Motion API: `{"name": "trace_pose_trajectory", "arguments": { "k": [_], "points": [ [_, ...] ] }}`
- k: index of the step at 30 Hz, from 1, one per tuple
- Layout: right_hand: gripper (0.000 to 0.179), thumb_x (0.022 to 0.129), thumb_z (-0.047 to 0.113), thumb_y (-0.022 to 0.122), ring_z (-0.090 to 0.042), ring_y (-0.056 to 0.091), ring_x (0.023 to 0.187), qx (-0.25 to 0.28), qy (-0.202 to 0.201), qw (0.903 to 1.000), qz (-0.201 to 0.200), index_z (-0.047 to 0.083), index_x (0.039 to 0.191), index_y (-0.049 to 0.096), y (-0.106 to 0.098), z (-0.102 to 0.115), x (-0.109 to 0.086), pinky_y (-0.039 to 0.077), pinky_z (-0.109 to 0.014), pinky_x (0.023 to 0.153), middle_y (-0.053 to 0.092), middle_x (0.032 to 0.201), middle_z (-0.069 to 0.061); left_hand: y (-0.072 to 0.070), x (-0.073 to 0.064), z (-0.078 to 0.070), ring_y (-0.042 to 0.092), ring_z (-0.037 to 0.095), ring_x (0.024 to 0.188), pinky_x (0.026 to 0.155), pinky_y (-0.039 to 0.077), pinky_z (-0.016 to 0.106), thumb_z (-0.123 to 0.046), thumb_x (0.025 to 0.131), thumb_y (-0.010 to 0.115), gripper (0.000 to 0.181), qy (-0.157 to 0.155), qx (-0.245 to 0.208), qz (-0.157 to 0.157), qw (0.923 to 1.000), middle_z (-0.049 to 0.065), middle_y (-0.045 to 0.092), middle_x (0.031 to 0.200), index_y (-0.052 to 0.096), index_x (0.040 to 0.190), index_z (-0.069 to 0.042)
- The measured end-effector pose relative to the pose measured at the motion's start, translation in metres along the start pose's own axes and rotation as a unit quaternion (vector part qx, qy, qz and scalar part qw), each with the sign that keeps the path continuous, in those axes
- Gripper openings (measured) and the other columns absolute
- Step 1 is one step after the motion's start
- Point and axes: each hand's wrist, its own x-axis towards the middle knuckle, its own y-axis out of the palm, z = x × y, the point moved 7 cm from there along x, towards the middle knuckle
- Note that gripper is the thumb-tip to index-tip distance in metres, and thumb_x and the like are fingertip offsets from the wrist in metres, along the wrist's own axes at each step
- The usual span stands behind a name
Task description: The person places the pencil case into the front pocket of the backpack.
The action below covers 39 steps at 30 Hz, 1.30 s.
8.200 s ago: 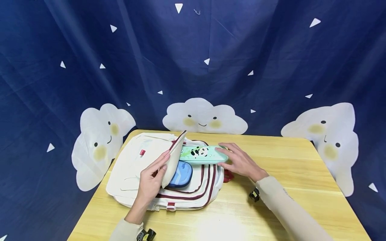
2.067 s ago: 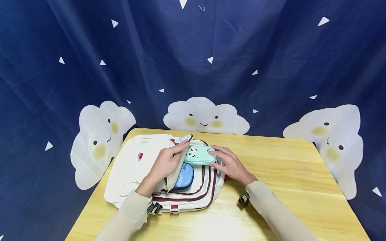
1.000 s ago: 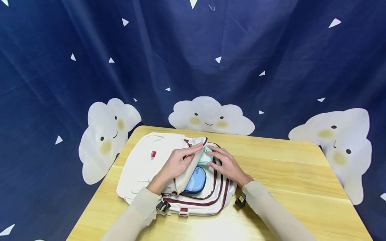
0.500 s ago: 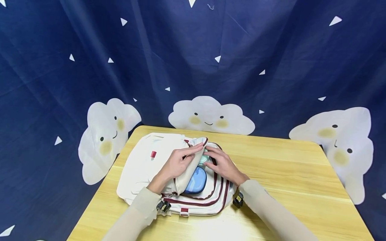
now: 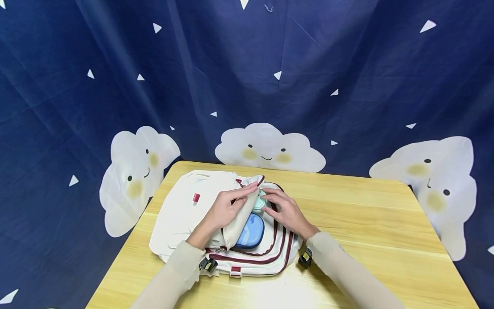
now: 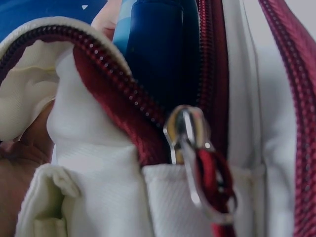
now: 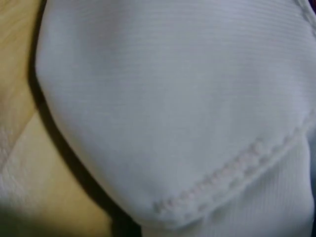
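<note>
A white backpack [image 5: 181, 214] with dark red zippers lies flat on the table. Its front pocket flap [image 5: 236, 225] is lifted, and my left hand [image 5: 224, 210] holds it near the edge, fingers stretched along it. My right hand [image 5: 287, 212] grips the end of a mint-green pencil case [image 5: 257, 205] between thumb and fingers. Most of that case is hidden under the flap. Beside it, a rounded blue case [image 5: 252, 231] sticks partly out of the pocket. In the left wrist view, a metal zipper pull [image 6: 187, 133] hangs at the corner of the opening.
The wooden table [image 5: 366, 227] extends to the right of the backpack. Behind it hangs a dark blue curtain [image 5: 247, 98] with white clouds and triangles. The right wrist view shows mostly blurred white fabric [image 7: 173, 108] and a strip of table.
The mint pencil case has slid left under the flap, with my right hand following it. My left hand has moved up along the flap. Over the last half second little has moved.
</note>
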Motion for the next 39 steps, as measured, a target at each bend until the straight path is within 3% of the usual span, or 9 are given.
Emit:
{"name": "trace_pose_trajectory", "arguments": {
  "k": [16,24,29,39],
  "points": [
    [0.039,0.095,0.019,0.087,-0.029,0.067,0.136,-0.021,-0.013,0.9995,-0.019,0.013,0.133,0.078,0.004,0.006,0.001,0.061,-0.045,0.110,0.066,0.151,-0.005,0.002,0.002,0.007,0.057,0.029,0.149,0.128,0.043,0.035,0.002,0.109,0.059,0.041,-0.023,-0.022,-0.003,0.9995,0.007,0.064,0.155,0.068,0.147,-0.007],
    [0.036,0.096,0.016,0.086,-0.027,0.068,0.134,0.000,-0.003,0.9998,-0.017,0.013,0.131,0.078,0.000,0.000,0.000,0.061,-0.043,0.110,0.067,0.149,-0.005,0.000,0.002,0.007,0.058,0.029,0.148,0.129,0.043,0.043,-0.001,0.109,0.060,0.037,-0.029,-0.013,-0.009,0.9994,0.007,0.065,0.154,0.071,0.144,-0.006],
    [0.035,0.098,0.016,0.084,-0.028,0.064,0.139,-0.005,0.012,0.9997,-0.020,0.013,0.132,0.078,-0.012,-0.006,-0.004,0.056,-0.048,0.115,0.068,0.148,-0.005,0.002,0.004,-0.001,0.058,0.025,0.148,0.128,0.045,0.049,-0.007,0.108,0.061,0.039,-0.050,0.015,-0.002,0.9986,0.001,0.066,0.154,0.070,0.147,-0.011],
    [0.031,0.097,0.016,0.085,-0.030,0.066,0.135,-0.033,0.049,0.9977,-0.034,0.009,0.127,0.080,-0.049,-0.026,-0.015,0.056,-0.053,0.112,0.071,0.144,-0.008,0.014,0.004,-0.013,0.062,0.017,0.144,0.122,0.052,0.046,-0.032,0.113,0.062,0.040,-0.102,0.061,0.030,0.9924,-0.008,0.064,0.155,0.067,0.151,-0.026]
  ]
}}
